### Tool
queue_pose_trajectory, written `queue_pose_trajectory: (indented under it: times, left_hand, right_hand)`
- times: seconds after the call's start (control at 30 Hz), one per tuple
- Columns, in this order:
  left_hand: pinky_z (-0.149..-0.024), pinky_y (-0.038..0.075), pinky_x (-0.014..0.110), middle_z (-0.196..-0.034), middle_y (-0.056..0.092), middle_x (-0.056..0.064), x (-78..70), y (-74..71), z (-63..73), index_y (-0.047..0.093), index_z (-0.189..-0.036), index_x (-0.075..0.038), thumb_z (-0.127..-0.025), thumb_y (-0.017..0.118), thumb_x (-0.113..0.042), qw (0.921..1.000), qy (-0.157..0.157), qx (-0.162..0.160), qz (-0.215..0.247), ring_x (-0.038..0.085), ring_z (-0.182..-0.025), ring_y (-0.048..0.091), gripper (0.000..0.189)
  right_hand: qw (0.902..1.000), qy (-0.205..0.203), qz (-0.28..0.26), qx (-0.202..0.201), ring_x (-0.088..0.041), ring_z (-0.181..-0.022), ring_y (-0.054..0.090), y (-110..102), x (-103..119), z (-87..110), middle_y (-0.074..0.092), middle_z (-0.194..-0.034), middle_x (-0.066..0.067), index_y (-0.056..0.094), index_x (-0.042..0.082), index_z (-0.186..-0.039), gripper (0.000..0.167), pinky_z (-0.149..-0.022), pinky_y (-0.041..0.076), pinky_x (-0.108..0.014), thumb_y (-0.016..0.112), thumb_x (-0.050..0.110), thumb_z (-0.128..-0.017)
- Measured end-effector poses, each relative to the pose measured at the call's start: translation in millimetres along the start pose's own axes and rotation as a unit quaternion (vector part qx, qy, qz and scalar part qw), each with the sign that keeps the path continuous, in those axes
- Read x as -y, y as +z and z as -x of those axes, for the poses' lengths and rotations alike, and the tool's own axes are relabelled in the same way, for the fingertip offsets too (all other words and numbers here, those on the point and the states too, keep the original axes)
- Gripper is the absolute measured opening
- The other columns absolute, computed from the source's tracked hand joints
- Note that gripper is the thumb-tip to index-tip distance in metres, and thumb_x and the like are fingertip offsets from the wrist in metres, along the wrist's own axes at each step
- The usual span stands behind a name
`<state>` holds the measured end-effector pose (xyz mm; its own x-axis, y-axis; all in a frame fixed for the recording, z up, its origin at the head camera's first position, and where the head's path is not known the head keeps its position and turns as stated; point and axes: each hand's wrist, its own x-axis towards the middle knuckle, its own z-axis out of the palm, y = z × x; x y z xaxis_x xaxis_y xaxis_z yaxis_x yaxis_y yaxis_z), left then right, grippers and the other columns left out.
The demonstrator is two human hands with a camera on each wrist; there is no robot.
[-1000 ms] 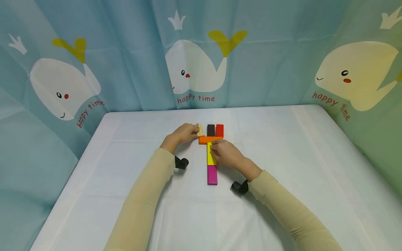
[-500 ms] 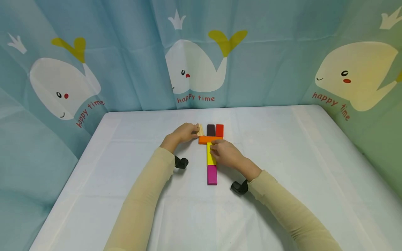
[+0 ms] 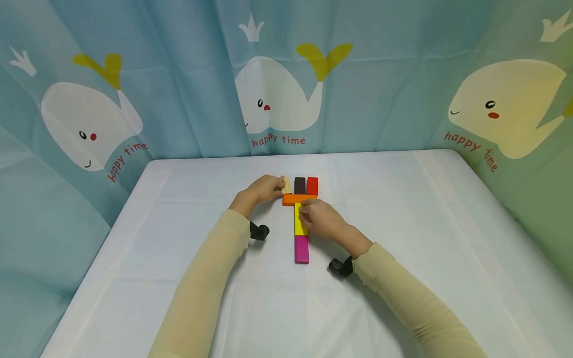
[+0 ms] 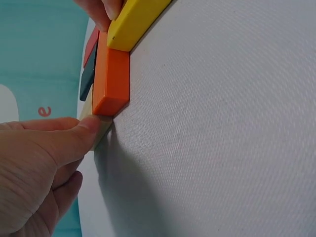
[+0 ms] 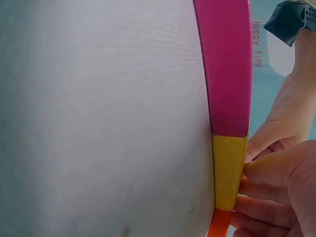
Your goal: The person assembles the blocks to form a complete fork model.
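Note:
At the back of the table, my left hand (image 3: pixel 265 189) pinches a plain wooden block (image 3: pixel 287 185) between thumb and index finger. One end of that block meets the orange block (image 3: pixel 291 200), which lies crosswise. My right hand (image 3: pixel 327 219) rests its fingertips on the yellow block (image 3: pixel 300 226) and at the edge of the orange one. In the right wrist view, thumb and fingers touch the yellow block (image 5: pixel 229 173) along one side, not wrapped round it. A magenta block (image 3: pixel 302 249) continues the yellow one towards me.
A dark block (image 3: pixel 300 186) and a red block (image 3: pixel 312 186) stand beside the wooden one, behind the orange block. Black wrist cameras (image 3: pixel 341 267) hang under both wrists. White cloth covers the table (image 3: pixel 403 209), and a whale-print curtain (image 3: pixel 380 109) rises behind it.
My left hand and the wooden block have shifted very slightly to the right. My right hand and the other blocks stay as they were.

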<state>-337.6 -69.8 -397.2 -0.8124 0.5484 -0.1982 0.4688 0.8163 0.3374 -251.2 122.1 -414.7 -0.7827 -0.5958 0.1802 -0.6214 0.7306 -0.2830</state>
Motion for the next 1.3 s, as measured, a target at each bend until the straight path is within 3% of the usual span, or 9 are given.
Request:
queue_pose_trajectory:
  times: [0.33, 0.5, 0.73, 0.9, 1.0, 1.13, 1.3]
  left_hand:
    - [-0.107, 0.024, 0.033, -0.143, 0.033, 0.007, -0.5, -0.4, 0.5, 0.047, -0.133, -0.006, -0.094, 0.055, -0.016, 1.0000, 0.008, -0.003, -0.005, 0.024, -0.129, 0.035, 0.042]
    - [-0.106, 0.025, 0.033, -0.143, 0.033, 0.006, -1.3, -0.5, 1.0, 0.048, -0.133, -0.006, -0.093, 0.055, -0.017, 1.0000, 0.004, -0.007, -0.004, 0.023, -0.129, 0.035, 0.041]
    - [-0.102, 0.033, 0.033, -0.138, 0.042, 0.008, -3.7, 0.7, 0.7, 0.063, -0.115, -0.004, -0.091, 0.058, -0.013, 0.9993, 0.019, -0.024, -0.022, 0.023, -0.123, 0.043, 0.026]
    - [-0.103, 0.031, 0.033, -0.136, 0.044, 0.006, -3.7, 3.9, 1.9, 0.059, -0.123, -0.005, -0.092, 0.056, -0.014, 0.9984, 0.019, -0.037, -0.038, 0.023, -0.123, 0.043, 0.032]
    - [-0.104, 0.030, 0.033, -0.137, 0.044, 0.005, -2.3, 7.5, 4.8, 0.057, -0.126, -0.006, -0.093, 0.056, -0.015, 0.9985, 0.013, -0.049, -0.020, 0.023, -0.124, 0.042, 0.034]
    - [-0.105, 0.029, 0.033, -0.137, 0.044, 0.003, 2.1, 11.4, 14.7, 0.055, -0.128, -0.007, -0.094, 0.054, -0.017, 0.9956, -0.002, -0.085, 0.039, 0.022, -0.126, 0.040, 0.035]
    - [-0.105, 0.027, 0.037, -0.136, 0.046, 0.004, 16.1, 19.3, 43.6, 0.055, -0.128, -0.007, -0.095, 0.052, -0.020, 0.9808, -0.016, -0.149, 0.125, 0.023, -0.127, 0.038, 0.036]
  right_hand:
    - [0.9999, -0.011, -0.003, -0.012, -0.022, -0.074, 0.055, 1, -1, -0.4, 0.061, -0.085, -0.011, 0.066, -0.001, -0.079, 0.008, -0.069, 0.050, -0.031, 0.061, 0.002, -0.083]
    - [1.0000, 0.002, 0.002, -0.003, -0.026, -0.085, 0.060, 1, 0, -0.2, 0.063, -0.095, -0.015, 0.069, -0.002, -0.087, 0.011, -0.078, 0.051, -0.035, 0.062, 0.005, -0.084]
    - [1.0000, -0.004, 0.001, 0.007, -0.022, -0.077, 0.055, 0, -1, -1.3, 0.060, -0.084, -0.010, 0.066, 0.000, -0.076, 0.010, -0.071, 0.050, -0.032, 0.060, 0.004, -0.084]
    - [0.9998, -0.009, -0.004, 0.017, -0.023, -0.083, 0.056, -2, -2, -2.8, 0.061, -0.091, -0.011, 0.068, -0.001, -0.079, 0.010, -0.076, 0.050, -0.032, 0.061, 0.005, -0.084]
    - [0.9995, 0.005, -0.007, 0.029, -0.024, -0.089, 0.056, -4, -2, -3.0, 0.060, -0.099, -0.013, 0.069, 0.000, -0.082, 0.012, -0.081, 0.049, -0.034, 0.060, 0.007, -0.085]
    - [0.9982, 0.038, -0.022, 0.041, -0.028, -0.102, 0.053, -12, -1, -1.0, 0.056, -0.113, -0.017, 0.069, -0.002, -0.099, 0.022, -0.090, 0.045, -0.039, 0.059, 0.015, -0.088]
    - [0.9895, 0.089, -0.113, -0.014, -0.032, -0.107, 0.052, -36, -6, 14.5, 0.058, -0.115, -0.018, 0.063, -0.005, -0.112, 0.032, -0.091, 0.044, -0.045, 0.060, 0.017, -0.089]
